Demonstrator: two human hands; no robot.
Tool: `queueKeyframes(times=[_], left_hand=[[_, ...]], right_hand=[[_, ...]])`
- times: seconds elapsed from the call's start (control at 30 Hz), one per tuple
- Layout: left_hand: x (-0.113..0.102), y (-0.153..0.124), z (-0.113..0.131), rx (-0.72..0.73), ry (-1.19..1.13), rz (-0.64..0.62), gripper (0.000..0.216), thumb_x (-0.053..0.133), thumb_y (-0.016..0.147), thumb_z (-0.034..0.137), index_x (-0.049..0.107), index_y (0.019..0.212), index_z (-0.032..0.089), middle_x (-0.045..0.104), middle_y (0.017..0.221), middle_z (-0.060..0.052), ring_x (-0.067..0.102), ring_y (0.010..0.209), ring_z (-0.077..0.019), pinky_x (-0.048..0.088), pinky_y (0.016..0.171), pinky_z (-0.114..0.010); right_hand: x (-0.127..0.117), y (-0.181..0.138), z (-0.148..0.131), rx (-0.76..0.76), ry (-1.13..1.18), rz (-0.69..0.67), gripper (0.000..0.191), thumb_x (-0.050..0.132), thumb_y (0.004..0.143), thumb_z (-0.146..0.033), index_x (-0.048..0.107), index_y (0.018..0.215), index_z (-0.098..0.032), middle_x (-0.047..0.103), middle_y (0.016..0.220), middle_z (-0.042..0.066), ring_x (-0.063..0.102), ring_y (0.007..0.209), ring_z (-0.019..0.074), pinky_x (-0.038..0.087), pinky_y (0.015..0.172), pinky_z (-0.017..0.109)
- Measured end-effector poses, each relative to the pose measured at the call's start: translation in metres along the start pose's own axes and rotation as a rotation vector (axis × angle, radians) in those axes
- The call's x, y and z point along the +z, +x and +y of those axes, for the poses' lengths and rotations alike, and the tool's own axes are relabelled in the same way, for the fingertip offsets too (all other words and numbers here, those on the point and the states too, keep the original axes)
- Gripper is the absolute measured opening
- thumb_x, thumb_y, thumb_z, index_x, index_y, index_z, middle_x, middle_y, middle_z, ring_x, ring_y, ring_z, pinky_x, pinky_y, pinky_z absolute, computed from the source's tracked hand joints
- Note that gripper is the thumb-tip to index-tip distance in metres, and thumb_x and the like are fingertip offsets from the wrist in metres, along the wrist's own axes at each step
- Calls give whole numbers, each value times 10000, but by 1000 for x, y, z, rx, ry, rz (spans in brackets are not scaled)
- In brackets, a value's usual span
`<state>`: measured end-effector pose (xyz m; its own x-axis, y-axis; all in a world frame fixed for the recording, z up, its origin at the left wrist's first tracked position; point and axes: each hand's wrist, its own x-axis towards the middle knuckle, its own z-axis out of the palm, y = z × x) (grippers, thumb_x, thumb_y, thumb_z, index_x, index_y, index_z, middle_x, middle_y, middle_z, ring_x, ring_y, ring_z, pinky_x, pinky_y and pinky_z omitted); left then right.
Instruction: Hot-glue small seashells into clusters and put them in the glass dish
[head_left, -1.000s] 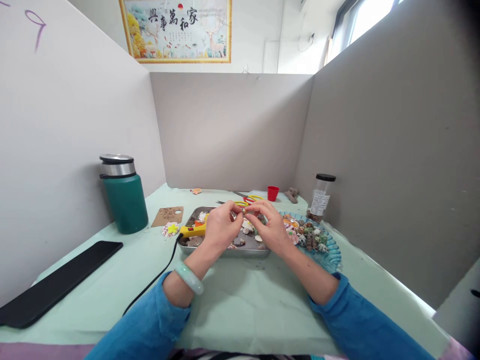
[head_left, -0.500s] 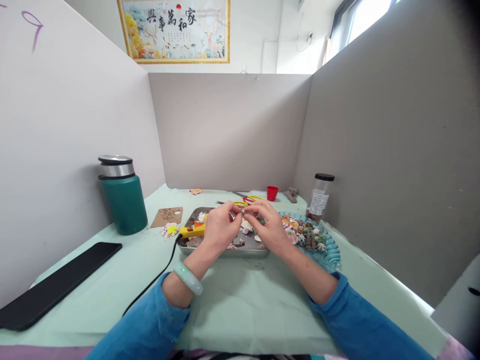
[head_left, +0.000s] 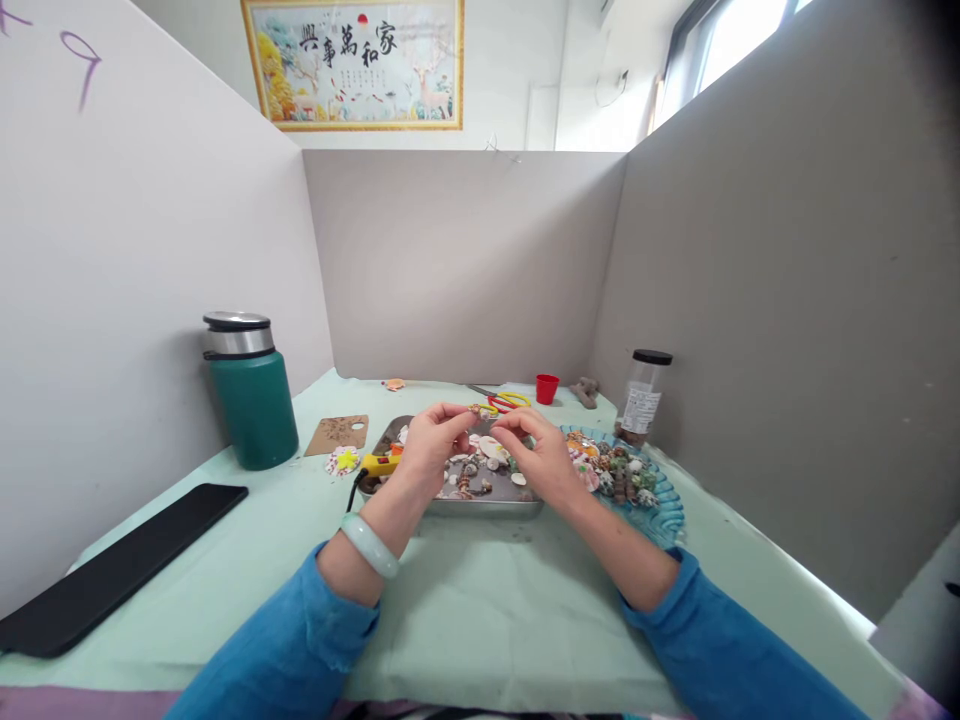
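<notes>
Tablecloth (head_left: 487, 620) pale green — grey partitions (head_left: 465, 270) around — hands (head_left: 433, 442) over tray (head_left: 487, 509).

A green bottle (head_left: 253, 415) stands near a black slab (head_left: 131, 565), a framed picture (head_left: 356, 70) beyond.

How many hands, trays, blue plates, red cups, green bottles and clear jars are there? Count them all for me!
Hands: 2
Metal tray: 1
Blue plate: 1
Red cup: 1
Green bottle: 1
Clear jar: 1
Total: 7

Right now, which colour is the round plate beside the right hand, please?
Blue: the plate looks translucent, and shows best in the head view.
</notes>
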<state>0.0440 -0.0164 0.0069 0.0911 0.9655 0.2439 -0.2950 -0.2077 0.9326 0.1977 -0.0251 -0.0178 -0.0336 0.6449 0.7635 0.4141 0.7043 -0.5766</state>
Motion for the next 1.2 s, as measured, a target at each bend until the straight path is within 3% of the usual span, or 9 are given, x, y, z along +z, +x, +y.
queueKeyframes(times=[0.33, 0.6, 0.97, 1.2], left_hand=[[6, -5, 0, 5, 57, -15, 174, 708, 580, 209, 586, 672, 125, 539, 552, 28, 449, 423, -51, 369, 441, -201], [8, -6, -3, 3, 113, -3, 186, 706, 585, 214, 564, 673, 132, 529, 554, 31, 453, 428, -54, 358, 438, -193], [7, -6, -4, -19, 142, 23, 172, 695, 586, 204, 574, 682, 130, 546, 578, 20, 451, 427, -56, 357, 426, -195], [7, -7, -3, -27, 157, -24, 185, 708, 596, 242, 597, 691, 127, 556, 595, 14, 439, 425, -48, 362, 432, -197]], right_hand=[[3, 2, 1, 115, 121, 42, 164, 572, 777, -327, 623, 706, -188, 600, 770, 26, 534, 737, 154, 422, 682, 278], [3, 4, 3, 348, 256, 13, 244, 600, 724, -410, 635, 744, -169, 573, 651, -1, 478, 610, 127, 373, 579, 258], [2, 5, 4, 370, 265, 3, 269, 614, 700, -427, 647, 743, -163, 581, 652, 3, 471, 614, 127, 370, 584, 254], [2, 5, 6, 408, 279, 18, 255, 621, 691, -421, 626, 725, -168, 556, 634, -13, 456, 608, 121, 355, 587, 250]])
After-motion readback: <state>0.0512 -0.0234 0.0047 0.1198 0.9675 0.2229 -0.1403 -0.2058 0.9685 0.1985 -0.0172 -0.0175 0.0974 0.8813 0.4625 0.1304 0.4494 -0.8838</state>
